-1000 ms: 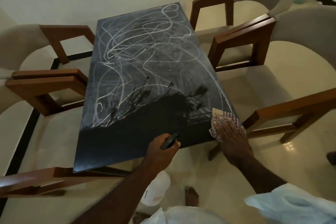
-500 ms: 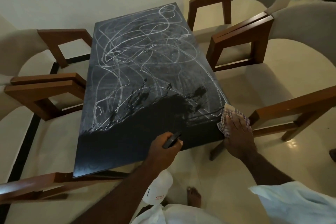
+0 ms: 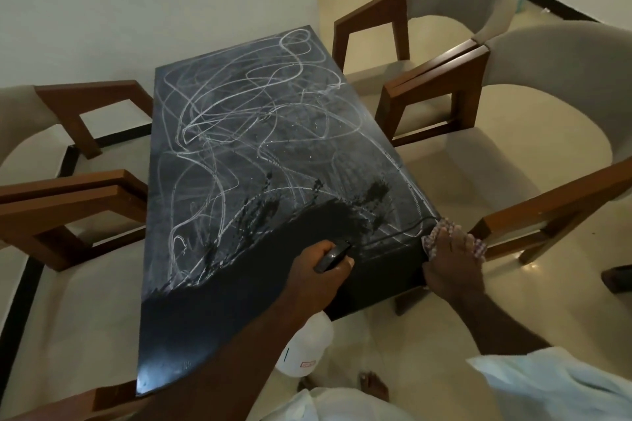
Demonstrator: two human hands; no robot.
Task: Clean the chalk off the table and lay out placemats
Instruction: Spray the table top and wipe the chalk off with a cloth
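Chalk scribbles (image 3: 239, 120) are recorded over the far and middle parts of the dark table (image 3: 212, 335), as white looping lines reaching the far edge and both long edges. A band along the near edge is seen wiped to plain black. Its boundary runs slantwise from low on the left edge up toward the right edge. Dark wet splashes (image 3: 376, 190) are noted just beyond that boundary, toward the right edge.

The left hand (image 3: 318, 270) is held above the near part of the table, right of centre, with fingers curled round the black trigger head (image 3: 333, 255) of a spray bottle (image 3: 307, 345). The white bottle body is seen hanging below the forearm, off the near edge.

The right hand (image 3: 448, 263) is laid on a checked cloth (image 3: 436, 236) at the right edge, close to the near right corner. The fingers are seen extended over the cloth, pressing it against the edge. Part of the cloth shows beyond the fingertips, off the table.

Upholstered chairs (image 3: 547, 58) with wooden arms are placed along both long edges. A pale sleeve (image 3: 547, 383) and a bare foot (image 3: 374, 386) are visible at the bottom of the view.
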